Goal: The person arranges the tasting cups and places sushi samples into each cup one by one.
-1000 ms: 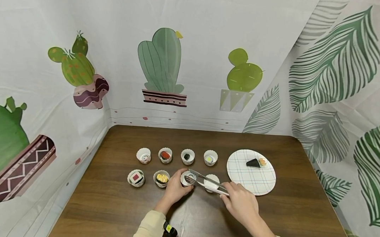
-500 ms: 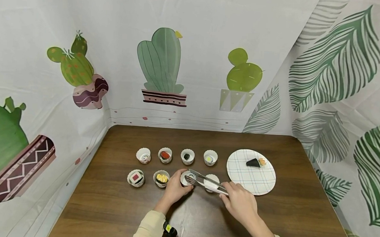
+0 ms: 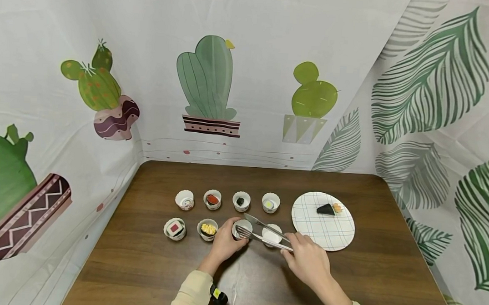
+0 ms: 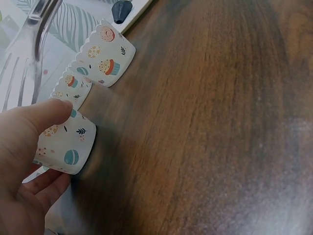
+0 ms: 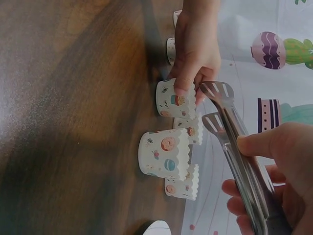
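In the head view my left hand [image 3: 227, 242] grips a small white baking cup [image 4: 66, 144] with printed cupcakes, thumb on one side and fingers on the other. My right hand [image 3: 310, 260] holds metal tongs [image 5: 261, 201] with slotted ends. The tong ends are spread apart over the mouth of the gripped cup, with no piece showing between them. Just right of it, under the tong arms, stands another white cup [image 3: 274, 237]. A white plate [image 3: 320, 233] with a blue grid carries a black cone-shaped hand roll [image 3: 326, 209] with an orange end.
A row of cups stands behind, with a red-topped piece [image 3: 212, 200], a black piece [image 3: 240, 201] and a pale piece with yellow-green [image 3: 269, 204]. Left of my left hand, cups hold a yellow-topped piece [image 3: 208, 229] and a pink-centred piece [image 3: 174, 227]. A patterned cloth [image 3: 268, 80] hangs behind the table.
The ends of the tongs have spread wider over the gripped cup. My right hand has shifted very slightly left; the left hand keeps its hold.
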Demonstrator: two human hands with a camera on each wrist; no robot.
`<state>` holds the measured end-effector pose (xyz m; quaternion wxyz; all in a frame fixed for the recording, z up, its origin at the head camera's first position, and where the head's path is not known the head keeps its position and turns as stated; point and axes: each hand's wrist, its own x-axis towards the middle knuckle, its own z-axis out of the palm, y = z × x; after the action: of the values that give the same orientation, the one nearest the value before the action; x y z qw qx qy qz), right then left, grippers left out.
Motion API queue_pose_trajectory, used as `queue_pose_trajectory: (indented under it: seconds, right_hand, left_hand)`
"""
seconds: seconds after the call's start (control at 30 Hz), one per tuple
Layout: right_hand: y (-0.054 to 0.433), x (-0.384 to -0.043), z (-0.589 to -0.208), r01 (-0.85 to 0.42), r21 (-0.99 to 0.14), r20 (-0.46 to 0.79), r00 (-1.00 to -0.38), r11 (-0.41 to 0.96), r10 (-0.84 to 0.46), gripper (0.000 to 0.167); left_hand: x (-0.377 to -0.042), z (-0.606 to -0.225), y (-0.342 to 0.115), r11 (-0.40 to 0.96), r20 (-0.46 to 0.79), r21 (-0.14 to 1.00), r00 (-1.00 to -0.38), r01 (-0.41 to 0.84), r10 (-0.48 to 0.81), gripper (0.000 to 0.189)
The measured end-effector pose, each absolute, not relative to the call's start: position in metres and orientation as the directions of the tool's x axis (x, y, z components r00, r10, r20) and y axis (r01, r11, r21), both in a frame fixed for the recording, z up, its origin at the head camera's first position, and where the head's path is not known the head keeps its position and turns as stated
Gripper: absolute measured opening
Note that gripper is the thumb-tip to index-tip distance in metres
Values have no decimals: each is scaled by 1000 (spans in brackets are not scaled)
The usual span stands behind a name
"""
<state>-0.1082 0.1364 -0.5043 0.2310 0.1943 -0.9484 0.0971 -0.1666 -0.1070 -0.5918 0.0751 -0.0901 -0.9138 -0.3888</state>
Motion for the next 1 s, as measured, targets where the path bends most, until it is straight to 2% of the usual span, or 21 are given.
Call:
queue_pose_trajectory:
  seconds: [0.63, 1.0]
  right_hand:
    - [150, -110, -500, -336, -143, 441, -864, 931, -243, 45]
    - [168, -113, -498, -305, -151, 445, -870, 940, -211, 47]
  left_hand:
    - [-165, -590, -107, 679, 197, 701, -974, 218, 110, 66]
    - [-164, -590, -107, 665, 200, 714, -974, 220, 108, 66]
